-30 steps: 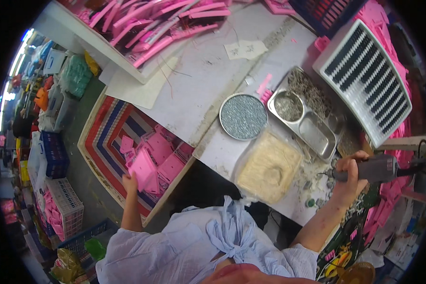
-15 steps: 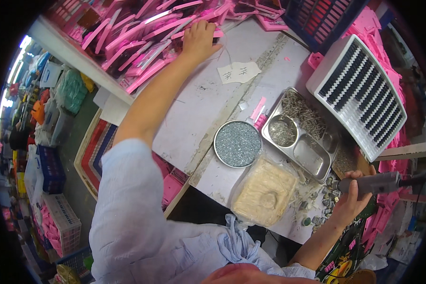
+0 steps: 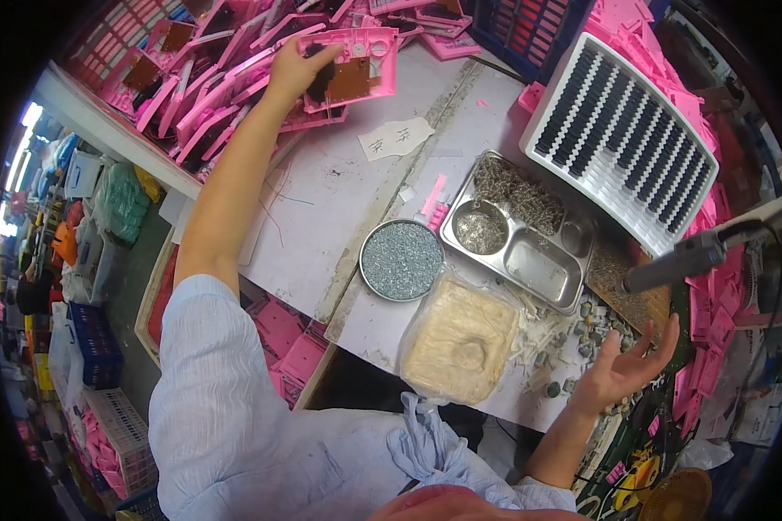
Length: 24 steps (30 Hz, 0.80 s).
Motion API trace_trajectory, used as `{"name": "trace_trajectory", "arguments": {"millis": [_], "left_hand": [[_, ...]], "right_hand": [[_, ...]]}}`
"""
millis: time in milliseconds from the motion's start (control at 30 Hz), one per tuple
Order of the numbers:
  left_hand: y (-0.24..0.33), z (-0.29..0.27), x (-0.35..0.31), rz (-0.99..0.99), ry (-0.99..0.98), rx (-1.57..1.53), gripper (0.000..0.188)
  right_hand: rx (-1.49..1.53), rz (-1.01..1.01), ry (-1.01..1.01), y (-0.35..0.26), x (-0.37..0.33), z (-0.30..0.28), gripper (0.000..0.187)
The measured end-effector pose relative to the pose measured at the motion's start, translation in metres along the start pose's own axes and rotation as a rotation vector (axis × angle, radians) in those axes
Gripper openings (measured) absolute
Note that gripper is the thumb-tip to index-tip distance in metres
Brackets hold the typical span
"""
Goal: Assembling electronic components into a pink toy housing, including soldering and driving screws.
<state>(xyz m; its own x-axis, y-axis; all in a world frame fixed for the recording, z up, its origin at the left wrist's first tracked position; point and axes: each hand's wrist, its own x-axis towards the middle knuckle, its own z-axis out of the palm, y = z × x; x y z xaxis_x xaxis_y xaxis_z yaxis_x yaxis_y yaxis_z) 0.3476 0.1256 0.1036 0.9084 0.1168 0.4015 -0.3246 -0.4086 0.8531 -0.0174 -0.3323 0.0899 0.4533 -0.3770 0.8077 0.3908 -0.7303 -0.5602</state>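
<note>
At the far left of the bench my left hand (image 3: 295, 71) grips a pink plastic casing (image 3: 386, 68) by its left side, with a brown circuit board showing inside. It is lifted just off a heap of similar pink casings (image 3: 226, 82). On the right, my right hand (image 3: 624, 375) is open and empty, its fingers spread and palm turned up. A grey electric screwdriver (image 3: 679, 264) hangs on its cable above and beyond those fingers, apart from them.
A round dish of small screws (image 3: 401, 262) and a steel compartment tray (image 3: 537, 273) with metal parts stand mid-bench. Nearer lies a yellowish block in plastic (image 3: 460, 346). A white tray with black-and-white rows (image 3: 582, 178) tilts at right; a paper label (image 3: 396, 139) lies behind.
My left hand has picked a pink casing from the heap and raised it. My right hand has let go of the electric screwdriver and moved slightly nearer me.
</note>
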Motion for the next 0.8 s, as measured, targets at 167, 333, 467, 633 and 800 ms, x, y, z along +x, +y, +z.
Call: {"name": "trace_trajectory", "arguments": {"millis": [167, 333, 467, 633, 800], "left_hand": [[0.041, -0.011, -0.046, -0.273, -0.494, -0.615, 0.03], [0.116, 0.081, -0.149, -0.283, -1.022, -0.473, 0.047], [0.13, 0.133, -0.209, -0.253, -1.39, -0.45, 0.052], [0.118, 0.162, -0.242, -0.203, -1.343, -0.377, 0.058], [0.117, 0.161, -0.286, 0.152, -1.139, -0.1, 0.053]], "right_hand": [[0.508, 0.554, -0.576, -0.004, -0.03, -0.001, 0.023], [1.01, 1.272, -0.858, 0.025, -0.055, 0.054, 0.048], [1.409, 1.517, -0.784, 0.014, -0.073, 0.055, 0.062], [0.862, 1.186, -0.783, 0.007, -0.08, 0.022, 0.046], [0.28, 0.852, -0.771, -0.016, -0.098, 0.004, 0.037]]}}
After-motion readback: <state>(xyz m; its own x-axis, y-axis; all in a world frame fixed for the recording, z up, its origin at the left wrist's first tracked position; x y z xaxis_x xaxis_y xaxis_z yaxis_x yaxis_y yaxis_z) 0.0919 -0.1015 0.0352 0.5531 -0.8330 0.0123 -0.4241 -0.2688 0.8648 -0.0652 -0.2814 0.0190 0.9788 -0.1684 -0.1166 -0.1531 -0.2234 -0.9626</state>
